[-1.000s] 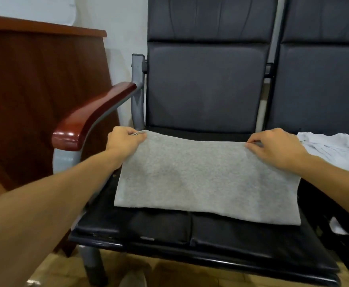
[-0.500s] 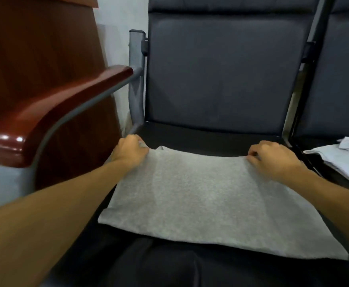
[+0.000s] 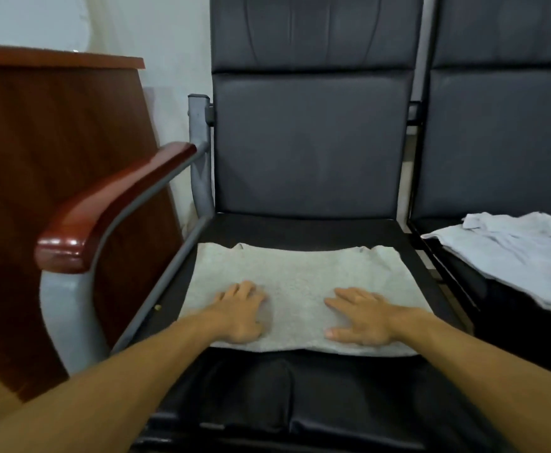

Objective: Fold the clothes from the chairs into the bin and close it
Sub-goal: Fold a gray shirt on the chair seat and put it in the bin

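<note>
Pressing both palms flat on the grey cloth (image 3: 300,269), a person smooths a fold on the seat (image 3: 300,225). Half a second ago the left hand (image 3: 239,310) and right hand (image 3: 362,317) pinched its far corners. Now both have let go and lie with fingers straight by its near edge, gripping nothing. The fold looks laid, though the cloth has yet to be binned. A white garment (image 3: 512,256) waits on the right chair (image 3: 496,142). No bin is in view, so its contents cannot be told.

Black chair seat (image 3: 300,230) carries a flat grey cloth (image 3: 300,276); neighbouring seat (image 3: 502,312) to the right carries a crumpled white garment (image 3: 512,256).
</note>
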A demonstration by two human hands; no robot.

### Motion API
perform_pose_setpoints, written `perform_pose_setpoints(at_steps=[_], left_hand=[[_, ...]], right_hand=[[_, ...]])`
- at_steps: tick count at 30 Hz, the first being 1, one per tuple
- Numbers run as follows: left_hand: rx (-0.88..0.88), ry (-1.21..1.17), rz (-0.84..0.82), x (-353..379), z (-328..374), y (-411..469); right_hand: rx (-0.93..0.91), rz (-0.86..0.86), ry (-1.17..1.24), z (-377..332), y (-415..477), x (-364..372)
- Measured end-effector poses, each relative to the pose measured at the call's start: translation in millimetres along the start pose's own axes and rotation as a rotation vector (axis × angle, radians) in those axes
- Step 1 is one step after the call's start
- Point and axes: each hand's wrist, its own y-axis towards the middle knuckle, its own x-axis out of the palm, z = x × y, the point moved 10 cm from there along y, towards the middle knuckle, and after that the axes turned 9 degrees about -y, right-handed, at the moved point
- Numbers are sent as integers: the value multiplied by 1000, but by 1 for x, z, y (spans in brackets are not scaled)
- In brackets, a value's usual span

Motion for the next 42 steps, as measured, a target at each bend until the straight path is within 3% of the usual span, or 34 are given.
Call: perform_pose_setpoints(at_steps=[8, 15, 18, 21, 25, 33, 38, 42], left_hand=[[0, 12, -229, 26, 11, -64], [103, -147, -48, 19, 24, -103], [-60, -273, 242, -10, -5, -102], [-323, -156, 433, -28, -50, -111], [-487, -63, 343, -19, -82, -113], [-477, -77, 253, -12, -74, -95], [-453, -554, 377, -18, -60, -97], [-502, -1067, 327, -11, -46, -108]], right_hand=[[-59, -164, 296, -22, -68, 14], [-46, -189, 243, -25, -105, 23], [-25, -92, 273, -27, -107, 18], [3, -24, 170, -30, -101, 9], [29, 11, 77, -31, -89, -1], [133, 132, -64, -30, -73, -16], [179, 273, 14, -23, -77, -30], [237, 358, 69, -5, -92, -37]])
